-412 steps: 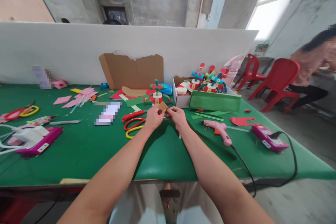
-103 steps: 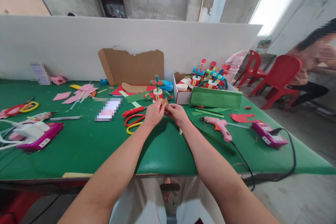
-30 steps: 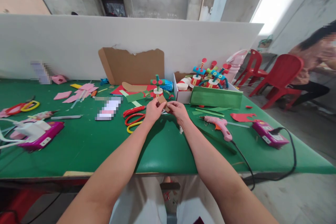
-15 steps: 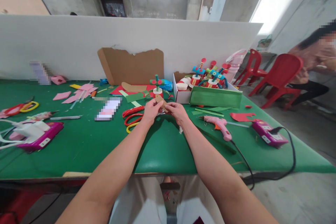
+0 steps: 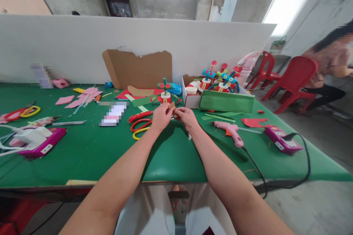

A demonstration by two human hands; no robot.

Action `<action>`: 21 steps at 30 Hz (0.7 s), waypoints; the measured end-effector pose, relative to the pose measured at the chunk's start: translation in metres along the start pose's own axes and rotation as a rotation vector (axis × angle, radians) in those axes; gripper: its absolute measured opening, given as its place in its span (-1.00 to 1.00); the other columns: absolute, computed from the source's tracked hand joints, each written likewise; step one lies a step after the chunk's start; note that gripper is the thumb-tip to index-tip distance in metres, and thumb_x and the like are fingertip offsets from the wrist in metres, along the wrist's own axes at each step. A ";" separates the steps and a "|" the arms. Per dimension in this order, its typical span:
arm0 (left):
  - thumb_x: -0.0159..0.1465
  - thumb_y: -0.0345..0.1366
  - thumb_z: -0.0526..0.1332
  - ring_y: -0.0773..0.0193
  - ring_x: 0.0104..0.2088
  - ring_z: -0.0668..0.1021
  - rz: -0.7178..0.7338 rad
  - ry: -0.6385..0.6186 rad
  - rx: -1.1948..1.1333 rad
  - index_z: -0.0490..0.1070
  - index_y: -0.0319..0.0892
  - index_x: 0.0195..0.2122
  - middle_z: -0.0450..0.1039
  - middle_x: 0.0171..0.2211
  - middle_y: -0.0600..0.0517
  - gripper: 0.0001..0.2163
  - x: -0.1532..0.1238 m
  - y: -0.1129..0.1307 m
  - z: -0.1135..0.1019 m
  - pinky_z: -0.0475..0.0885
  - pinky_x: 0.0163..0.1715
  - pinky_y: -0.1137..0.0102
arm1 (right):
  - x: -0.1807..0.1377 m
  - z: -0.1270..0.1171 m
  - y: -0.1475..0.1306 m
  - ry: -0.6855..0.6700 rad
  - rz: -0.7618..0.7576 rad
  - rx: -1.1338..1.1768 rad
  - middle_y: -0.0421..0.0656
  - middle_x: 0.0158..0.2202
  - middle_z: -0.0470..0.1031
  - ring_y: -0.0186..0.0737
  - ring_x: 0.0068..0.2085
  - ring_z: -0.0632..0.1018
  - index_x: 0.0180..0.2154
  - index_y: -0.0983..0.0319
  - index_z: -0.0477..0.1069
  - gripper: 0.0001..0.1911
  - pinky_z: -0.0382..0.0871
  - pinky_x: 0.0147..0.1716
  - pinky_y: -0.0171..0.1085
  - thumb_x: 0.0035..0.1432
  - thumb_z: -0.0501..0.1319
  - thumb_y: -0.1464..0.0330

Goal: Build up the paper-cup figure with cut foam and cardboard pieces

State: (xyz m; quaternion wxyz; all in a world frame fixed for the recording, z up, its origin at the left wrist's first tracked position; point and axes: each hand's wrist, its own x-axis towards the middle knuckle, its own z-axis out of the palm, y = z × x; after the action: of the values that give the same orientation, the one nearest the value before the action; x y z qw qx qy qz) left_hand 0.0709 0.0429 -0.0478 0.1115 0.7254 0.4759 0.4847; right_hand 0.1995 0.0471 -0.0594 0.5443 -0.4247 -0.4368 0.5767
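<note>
A small piece of brown cardboard [image 5: 172, 105] is pinched between my two hands over the middle of the green table. My left hand [image 5: 162, 116] grips it from the left, and my right hand [image 5: 186, 118] has its fingers closed on the other side. Part of the piece is hidden by my fingers. Just behind stands a paper-cup figure [image 5: 166, 95] with a green crossbar head and red dots. Scissors with red and yellow handles [image 5: 140, 126] lie beside my left wrist.
A pink glue gun [image 5: 231, 132] with a black cord lies right of my forearm, near a purple power strip [image 5: 284, 140]. A white box [image 5: 191, 101] holds several similar figures. A torn cardboard sheet [image 5: 140, 69] leans at the back. Someone sits near the red chairs [image 5: 299, 77].
My left hand has shifted slightly and turned, covering more of the cardboard piece, which shows less than before. The seated person at the right has moved an arm.
</note>
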 end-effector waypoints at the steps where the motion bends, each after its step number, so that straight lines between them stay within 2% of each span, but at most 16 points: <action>1: 0.23 -0.28 0.09 0.28 -0.41 0.36 0.055 -0.017 0.047 0.31 -0.16 -0.49 0.35 -0.48 0.01 -0.84 -0.001 0.002 -0.001 0.25 -0.34 0.43 | 0.000 0.000 0.000 -0.009 -0.005 0.006 -0.27 -0.64 0.41 -0.41 -0.57 0.37 -0.57 0.25 0.45 -0.79 0.33 -0.44 -0.33 -0.24 0.38 0.26; 4: 0.26 -0.29 0.06 0.23 -0.33 0.40 0.134 -0.057 0.102 0.33 -0.15 -0.46 0.37 -0.42 -0.03 -0.83 -0.002 0.004 -0.003 0.26 -0.26 0.41 | 0.000 0.000 -0.001 -0.006 0.001 0.016 -0.28 -0.65 0.41 -0.41 -0.58 0.37 -0.57 0.25 0.45 -0.78 0.32 -0.44 -0.33 -0.24 0.38 0.25; 6: 0.24 -0.28 0.09 0.25 -0.37 0.40 0.096 -0.036 0.068 0.32 -0.16 -0.49 0.37 -0.44 -0.01 -0.83 -0.001 0.004 -0.002 0.26 -0.30 0.42 | 0.000 -0.001 -0.002 -0.017 0.010 0.016 -0.28 -0.65 0.40 -0.42 -0.57 0.37 -0.57 0.25 0.45 -0.78 0.32 -0.44 -0.33 -0.26 0.39 0.26; 8: 0.18 -0.25 0.15 0.30 -0.46 0.38 -0.038 0.018 -0.025 0.31 -0.16 -0.52 0.35 -0.53 0.04 -0.83 0.000 0.001 0.001 0.26 -0.39 0.44 | 0.000 -0.001 -0.002 -0.045 -0.007 0.027 -0.29 -0.65 0.40 -0.42 -0.56 0.37 -0.56 0.25 0.45 -0.77 0.32 -0.43 -0.34 -0.27 0.39 0.26; 11: 0.11 -0.17 0.21 0.37 -0.61 0.35 -0.301 0.046 -0.334 0.31 -0.18 -0.53 0.29 -0.65 0.13 -0.79 0.004 -0.003 0.004 0.24 -0.53 0.47 | 0.001 0.000 -0.002 -0.058 -0.051 0.047 -0.29 -0.61 0.42 -0.40 -0.53 0.39 -0.53 0.25 0.46 -0.76 0.32 -0.40 -0.34 -0.28 0.40 0.26; 14: 0.07 -0.09 0.25 0.41 -0.67 0.35 -0.429 0.033 -0.625 0.32 -0.19 -0.53 0.29 -0.69 0.15 -0.74 0.006 -0.005 0.005 0.25 -0.60 0.50 | 0.001 0.000 -0.002 -0.048 -0.048 0.041 -0.27 -0.56 0.46 -0.38 -0.49 0.42 -0.51 0.24 0.48 -0.76 0.33 -0.39 -0.33 -0.28 0.41 0.27; 21: 0.05 -0.13 0.27 0.46 -0.69 0.31 -0.399 0.058 -0.662 0.27 -0.19 -0.62 0.25 -0.74 0.18 -0.72 0.005 -0.006 0.007 0.23 -0.63 0.52 | -0.002 0.001 -0.003 -0.095 -0.001 0.053 -0.28 -0.57 0.44 -0.40 -0.51 0.41 -0.49 0.25 0.46 -0.74 0.31 -0.39 -0.33 -0.31 0.42 0.32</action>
State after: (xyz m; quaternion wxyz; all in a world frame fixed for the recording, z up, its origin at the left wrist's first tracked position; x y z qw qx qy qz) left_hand 0.0732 0.0518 -0.0521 0.4180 0.5294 0.4284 0.6013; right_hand 0.1996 0.0449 -0.0560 0.5343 -0.3819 -0.4471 0.6073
